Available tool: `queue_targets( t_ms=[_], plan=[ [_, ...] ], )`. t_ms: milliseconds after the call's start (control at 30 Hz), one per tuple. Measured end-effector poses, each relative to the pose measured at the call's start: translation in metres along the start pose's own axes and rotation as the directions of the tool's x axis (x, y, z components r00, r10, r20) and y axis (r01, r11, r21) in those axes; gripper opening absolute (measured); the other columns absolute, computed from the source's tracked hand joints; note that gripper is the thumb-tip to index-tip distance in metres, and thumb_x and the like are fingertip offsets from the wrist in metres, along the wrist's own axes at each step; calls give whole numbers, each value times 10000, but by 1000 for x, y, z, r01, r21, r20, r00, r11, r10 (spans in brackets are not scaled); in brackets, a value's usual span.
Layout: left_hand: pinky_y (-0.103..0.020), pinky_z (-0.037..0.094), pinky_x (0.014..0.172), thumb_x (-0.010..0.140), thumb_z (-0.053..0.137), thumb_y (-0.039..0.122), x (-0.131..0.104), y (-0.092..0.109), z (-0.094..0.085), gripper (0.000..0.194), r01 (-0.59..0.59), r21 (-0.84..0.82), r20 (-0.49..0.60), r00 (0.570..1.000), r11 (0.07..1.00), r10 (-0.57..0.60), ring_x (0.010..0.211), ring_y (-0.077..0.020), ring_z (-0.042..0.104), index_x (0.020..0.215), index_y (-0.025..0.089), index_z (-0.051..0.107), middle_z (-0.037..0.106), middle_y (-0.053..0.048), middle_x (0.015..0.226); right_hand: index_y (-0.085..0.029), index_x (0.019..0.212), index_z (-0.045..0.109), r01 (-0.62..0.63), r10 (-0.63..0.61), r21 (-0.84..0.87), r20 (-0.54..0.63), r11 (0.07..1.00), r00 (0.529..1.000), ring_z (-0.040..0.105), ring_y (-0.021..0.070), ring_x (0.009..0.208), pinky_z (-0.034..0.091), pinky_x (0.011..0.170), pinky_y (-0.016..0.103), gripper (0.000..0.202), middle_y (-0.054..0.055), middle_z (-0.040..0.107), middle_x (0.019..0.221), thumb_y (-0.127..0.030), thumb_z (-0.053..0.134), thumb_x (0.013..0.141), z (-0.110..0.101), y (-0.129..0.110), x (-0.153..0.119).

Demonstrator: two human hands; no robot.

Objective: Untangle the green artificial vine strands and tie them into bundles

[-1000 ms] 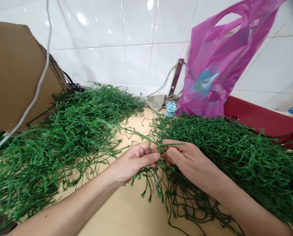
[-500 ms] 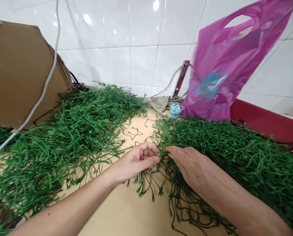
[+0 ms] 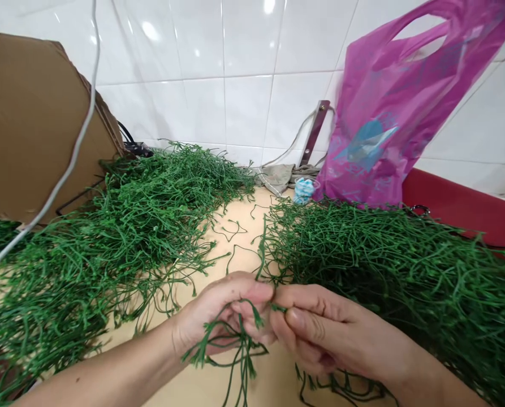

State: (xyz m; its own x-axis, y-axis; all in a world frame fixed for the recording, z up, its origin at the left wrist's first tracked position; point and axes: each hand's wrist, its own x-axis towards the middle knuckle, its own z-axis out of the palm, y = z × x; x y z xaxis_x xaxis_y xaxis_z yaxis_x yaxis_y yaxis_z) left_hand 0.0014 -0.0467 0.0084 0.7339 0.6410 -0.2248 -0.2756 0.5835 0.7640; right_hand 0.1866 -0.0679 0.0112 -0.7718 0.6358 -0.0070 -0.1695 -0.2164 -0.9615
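My left hand is closed around a small bunch of thin green stems with little forked tips, which look like artificial plant stems. Several hang below that hand, and one thicker strand sticks up above it. Fingertips meeting the left ones, my right hand pinches a small green stem end between thumb and forefinger. To the right lies a big heap of the same stems, partly behind the right hand. Another large heap spreads over the left side.
A cardboard box stands at the left, with a white cable hanging before it. Along the tiled wall are a pink plastic bag, a small cup with blue-and-white contents, a grey cloth and a red object.
Both hands have come lower and closer, and their fingertips now meet. The left hand, earlier beside the right heap's edge, now shows a bunch of stems in its grip.
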Motion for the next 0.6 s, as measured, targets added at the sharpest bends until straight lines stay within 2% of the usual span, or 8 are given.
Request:
queue_targets(
  t_ms=[100, 167, 267, 367, 400, 467, 533, 600],
  plan=[
    [-227, 213, 441, 734, 705, 400, -1, -3, 2, 568, 13, -67, 153, 988, 998, -2, 396, -50, 246, 443, 204, 259, 269, 73, 420, -199, 748, 517, 8, -13, 110, 44, 994, 999, 264, 53, 394, 176, 369, 202, 385, -85, 372, 515, -516, 568, 962, 1, 9, -2],
    [-222, 234, 450, 772, 690, 351, 0, 1, 5, 574, -65, -225, 176, 979, 972, 106, 406, -47, 198, 467, 201, 227, 248, 81, 450, -208, 727, 509, 107, -106, 167, -14, 980, 994, 268, 61, 408, 178, 394, 215, 393, -85, 351, 510, -527, 599, 939, 3, 11, -2],
    [-215, 274, 471, 833, 674, 269, 5, 12, 7, 555, -282, -427, 33, 945, 859, 326, 439, -58, 160, 502, 191, 236, 223, 88, 497, -218, 751, 525, 209, -190, 131, -144, 969, 971, 236, 78, 446, 198, 452, 238, 386, -90, 291, 518, -547, 568, 948, 6, 4, 1],
    [-202, 345, 518, 880, 662, 293, 14, 18, -1, 394, -357, -370, -141, 934, 858, 328, 476, -67, 290, 577, 170, 442, 364, 68, 553, -217, 823, 606, 53, -153, -282, -345, 958, 926, 353, 106, 523, 302, 515, 252, 351, -49, 410, 583, -499, 489, 996, 1, -13, -1],
    [-201, 364, 538, 880, 660, 317, 16, 18, -5, 330, -351, -333, -202, 933, 875, 297, 503, -69, 353, 631, 164, 507, 443, 51, 600, -221, 862, 640, -36, -195, -471, -433, 882, 880, 444, 125, 587, 366, 566, 266, 315, -19, 501, 645, -470, 498, 993, -4, -19, -3],
    [-206, 382, 566, 860, 657, 320, 21, 15, -13, 208, -322, -235, -306, 920, 917, 245, 574, -80, 459, 744, 155, 605, 555, 16, 710, -235, 985, 690, -234, -412, -778, -532, 584, 740, 591, 194, 797, 469, 742, 339, 229, 46, 650, 853, -412, 550, 951, -16, -30, -12],
    [-210, 385, 595, 823, 673, 259, 23, 10, -18, 115, -297, -73, -356, 900, 952, 253, 644, -92, 516, 845, 146, 672, 599, 1, 762, -214, 1102, 698, -428, -678, -869, -472, 249, 563, 613, 272, 975, 467, 898, 445, 290, 109, 671, 1037, -383, 549, 919, -26, -39, -21],
    [-211, 395, 642, 793, 704, 191, 24, 7, -21, 126, -277, 131, -329, 894, 952, 305, 684, -91, 528, 907, 135, 701, 609, 4, 758, -164, 1138, 696, -555, -814, -830, -354, 48, 460, 603, 308, 1050, 450, 961, 495, 336, 152, 652, 1097, -349, 516, 922, -29, -44, -27]
  ],
)
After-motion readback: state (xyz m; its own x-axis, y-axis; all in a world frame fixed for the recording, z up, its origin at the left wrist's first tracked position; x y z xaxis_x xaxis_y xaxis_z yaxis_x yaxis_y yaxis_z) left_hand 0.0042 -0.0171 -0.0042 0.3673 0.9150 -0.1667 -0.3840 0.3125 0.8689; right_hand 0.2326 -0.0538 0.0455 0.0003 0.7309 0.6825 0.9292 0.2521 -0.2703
